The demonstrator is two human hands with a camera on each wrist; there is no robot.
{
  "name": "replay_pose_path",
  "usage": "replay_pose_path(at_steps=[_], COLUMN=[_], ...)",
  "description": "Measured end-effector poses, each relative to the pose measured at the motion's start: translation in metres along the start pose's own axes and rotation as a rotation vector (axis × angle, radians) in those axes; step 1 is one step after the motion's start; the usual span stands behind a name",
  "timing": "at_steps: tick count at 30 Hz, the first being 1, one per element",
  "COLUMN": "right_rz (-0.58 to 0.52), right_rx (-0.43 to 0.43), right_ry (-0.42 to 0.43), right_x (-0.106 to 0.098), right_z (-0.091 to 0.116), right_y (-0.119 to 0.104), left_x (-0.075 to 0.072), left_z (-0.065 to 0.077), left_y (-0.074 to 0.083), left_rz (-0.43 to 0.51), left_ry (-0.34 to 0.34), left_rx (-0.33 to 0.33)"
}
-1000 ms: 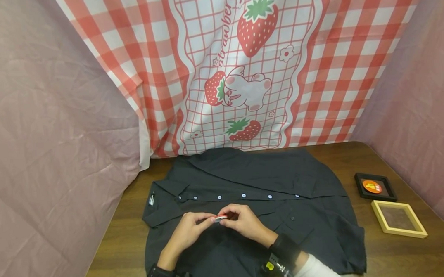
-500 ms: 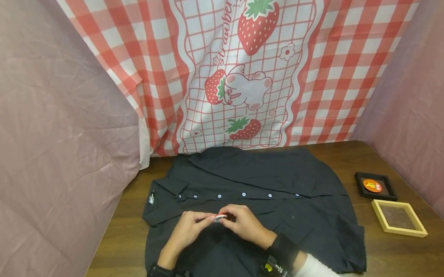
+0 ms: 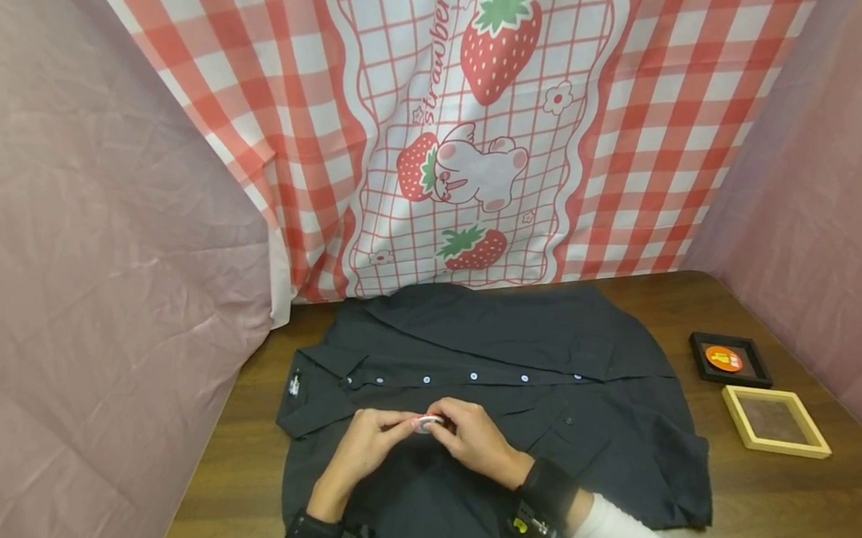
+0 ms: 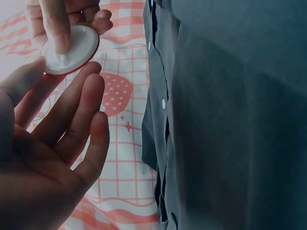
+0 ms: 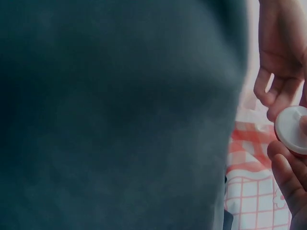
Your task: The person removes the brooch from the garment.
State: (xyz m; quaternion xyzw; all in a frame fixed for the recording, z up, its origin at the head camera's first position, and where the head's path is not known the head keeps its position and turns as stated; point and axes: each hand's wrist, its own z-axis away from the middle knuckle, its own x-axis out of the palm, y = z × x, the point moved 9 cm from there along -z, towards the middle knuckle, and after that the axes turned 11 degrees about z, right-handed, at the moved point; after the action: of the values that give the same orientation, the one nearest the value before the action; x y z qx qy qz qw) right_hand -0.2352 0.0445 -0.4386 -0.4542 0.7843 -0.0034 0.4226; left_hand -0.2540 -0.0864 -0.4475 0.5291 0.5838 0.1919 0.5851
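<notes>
Over the dark shirt (image 3: 477, 339) laid out on the table, both hands meet at a round badge (image 3: 428, 424) with a white back and a red rim. My left hand (image 3: 367, 448) pinches its edge between thumb and forefinger; the other fingers extend loosely, as the left wrist view shows. The right hand (image 3: 478, 437) grips the badge from the opposite side, a fingertip pressed on the white back (image 4: 79, 40). Small light buttons (image 3: 474, 376) run along the shirt's front opening. In the right wrist view the badge (image 5: 288, 128) is partly cut off by the image edge.
To the right, a black square frame (image 3: 703, 369) holds an orange round badge (image 3: 724, 359). Just in front of it lies a pale yellow frame (image 3: 778, 449). A red-and-white strawberry cloth (image 3: 615, 173) hangs behind the wooden table (image 3: 216, 471), with pink cloth (image 3: 113, 275) at both sides.
The badge has tilted between the fingers, so more of its white back faces the head camera. The hands have stayed almost in place.
</notes>
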Motion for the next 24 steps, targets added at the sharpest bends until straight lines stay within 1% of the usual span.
replay_pose_path(at_steps=[3,5,10,19,24], right_rz=[-0.025,-0.045,-0.077,-0.087,-0.086], right_rx=[0.008,0.010,0.020,0.048,0.048], right_ry=[0.001,-0.005,-0.036,-0.064,-0.066], right_x=[-0.0004,-0.0002,0.0030,0.0067,0.0070], right_z=[-0.0008,-0.0014,-0.0003,0.0015,0.0018], right_y=[0.0004,0.0006,0.0027,0.0059,0.0063], left_x=[-0.0016,-0.0016,-0.0002,0.0013,0.0025], left_z=[-0.0010,-0.0010,0.0004,0.0015,0.0015], left_y=[0.0006,-0.0010,-0.0054,-0.0070,-0.0068], left_rz=[-0.003,-0.004,-0.003,-0.007,-0.013], left_ry=[-0.002,-0.009,-0.025,-0.025,-0.029], left_rx=[-0.013,-0.037,-0.076,-0.086,-0.070])
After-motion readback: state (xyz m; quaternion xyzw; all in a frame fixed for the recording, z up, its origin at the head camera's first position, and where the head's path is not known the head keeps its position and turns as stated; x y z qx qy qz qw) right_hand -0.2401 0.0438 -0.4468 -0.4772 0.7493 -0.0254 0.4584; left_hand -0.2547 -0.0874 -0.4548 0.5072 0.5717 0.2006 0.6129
